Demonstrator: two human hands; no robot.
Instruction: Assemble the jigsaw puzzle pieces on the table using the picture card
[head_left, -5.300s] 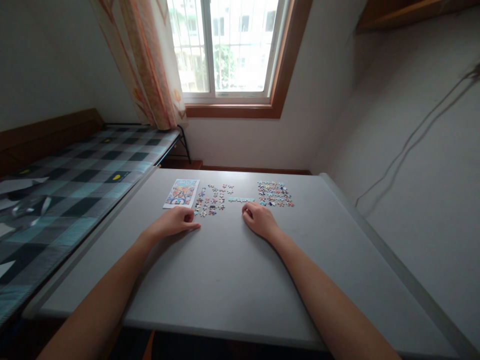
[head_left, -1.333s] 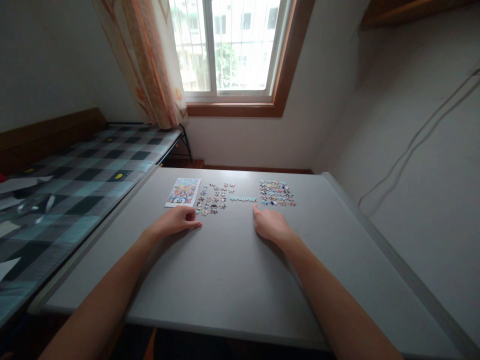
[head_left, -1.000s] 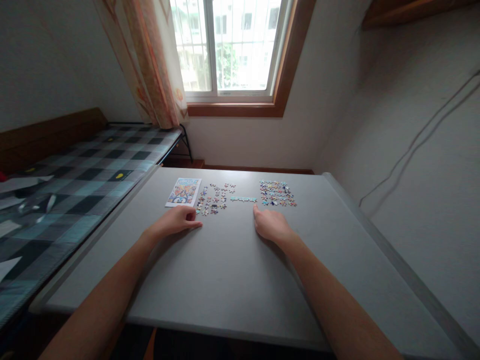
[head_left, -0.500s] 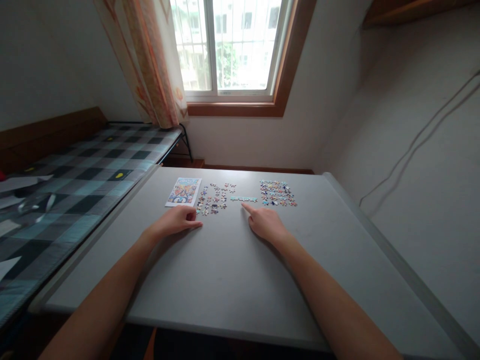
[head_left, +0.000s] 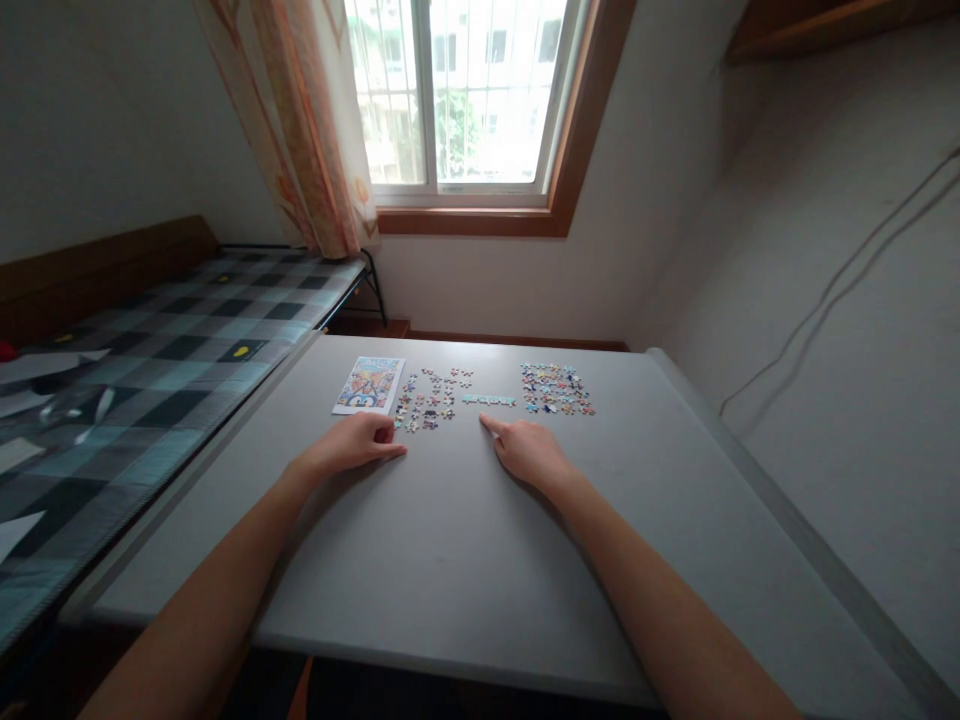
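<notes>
On the table, a short joined strip of jigsaw pieces (head_left: 489, 400) lies between two groups of loose pieces. My right hand (head_left: 529, 450) rests just in front of that strip, index finger stretched out, the other fingers bent under, nothing held. The left group of jigsaw pieces (head_left: 430, 412) lies beside my left hand (head_left: 356, 440). Its fingers curl loosely with the thumb apart, and I see nothing in them. A printed picture card (head_left: 369, 384) lies just beyond the left hand. Farther right is the second group of loose pieces (head_left: 556, 388), laid out in rough rows.
The pale table (head_left: 442, 560) stretches toward me. Along its left side stands a bed with a checked cover (head_left: 172, 330), with papers on it. A window (head_left: 457, 100) and a curtain (head_left: 307, 130) are ahead. A cable (head_left: 825, 290) runs down the right wall.
My right index fingertip has drawn back slightly toward me, away from the joined strip. My left hand stays where it was. The view has shifted very slightly.
</notes>
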